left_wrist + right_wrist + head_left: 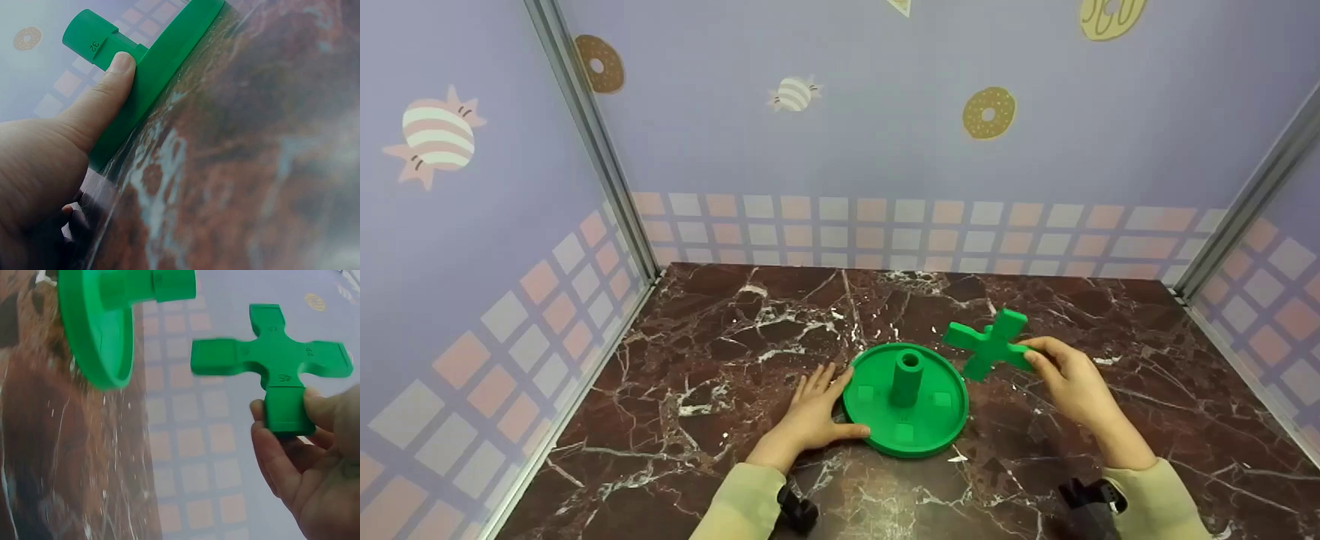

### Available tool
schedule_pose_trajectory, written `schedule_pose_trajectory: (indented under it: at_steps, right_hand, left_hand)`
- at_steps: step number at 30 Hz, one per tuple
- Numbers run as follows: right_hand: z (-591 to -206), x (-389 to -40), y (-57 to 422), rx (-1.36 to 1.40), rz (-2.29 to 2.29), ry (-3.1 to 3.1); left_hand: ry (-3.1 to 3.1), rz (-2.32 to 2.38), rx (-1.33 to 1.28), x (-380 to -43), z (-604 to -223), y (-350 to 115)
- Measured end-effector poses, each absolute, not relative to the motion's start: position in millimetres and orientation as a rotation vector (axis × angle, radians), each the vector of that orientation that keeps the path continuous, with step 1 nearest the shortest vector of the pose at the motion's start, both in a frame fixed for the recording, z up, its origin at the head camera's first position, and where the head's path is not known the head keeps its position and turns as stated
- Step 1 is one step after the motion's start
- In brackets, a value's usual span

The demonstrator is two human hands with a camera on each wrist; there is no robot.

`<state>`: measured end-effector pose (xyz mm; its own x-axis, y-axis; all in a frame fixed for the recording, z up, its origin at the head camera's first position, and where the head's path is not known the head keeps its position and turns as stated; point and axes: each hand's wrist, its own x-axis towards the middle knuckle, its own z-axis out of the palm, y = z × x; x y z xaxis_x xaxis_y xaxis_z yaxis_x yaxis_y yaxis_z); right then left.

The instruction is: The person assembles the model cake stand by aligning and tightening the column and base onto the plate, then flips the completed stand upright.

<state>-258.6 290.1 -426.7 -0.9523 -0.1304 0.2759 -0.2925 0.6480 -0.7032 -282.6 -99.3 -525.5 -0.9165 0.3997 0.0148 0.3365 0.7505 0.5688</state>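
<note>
A round green plastic base (885,444) with a raised rim and a hollow upright post (907,381) stands on the table. At its left edge my left hand (808,414) lies with fingers spread and thumb straight, touching the rim. In the left wrist view the thumb (107,87) rests on the base's rim. My right hand (1072,379) pinches one arm of a green cross-shaped piece (992,345), held above the table, right of the base and apart from it. The right wrist view shows the cross piece (277,360) with small marks on its arms.
The dark red marbled table (720,330) has white veins. A patterned back wall (885,135) and side walls enclose it, with metal posts (600,142) at the corners. Black straps (797,510) sit at both wrists.
</note>
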Motion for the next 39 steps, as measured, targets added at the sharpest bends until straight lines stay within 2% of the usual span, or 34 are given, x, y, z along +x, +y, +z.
schedule_pose_trajectory:
  at_steps: [11,21,39]
  right_hand:
    - [-418.0,-271.8,267.2,0.285,1.602,-2.565]
    - [-418.6,-283.8,244.2,0.302,1.745,-2.535]
    - [-437.9,-306.6,212.1,0.203,2.111,-2.378]
  left_hand:
    - [2.839,0.892,0.596,-283.6,-525.5,-99.8]
    - [2.830,0.894,0.591,-283.6,-525.5,-99.6]
    - [2.844,0.881,0.609,-283.7,-525.8,-99.5]
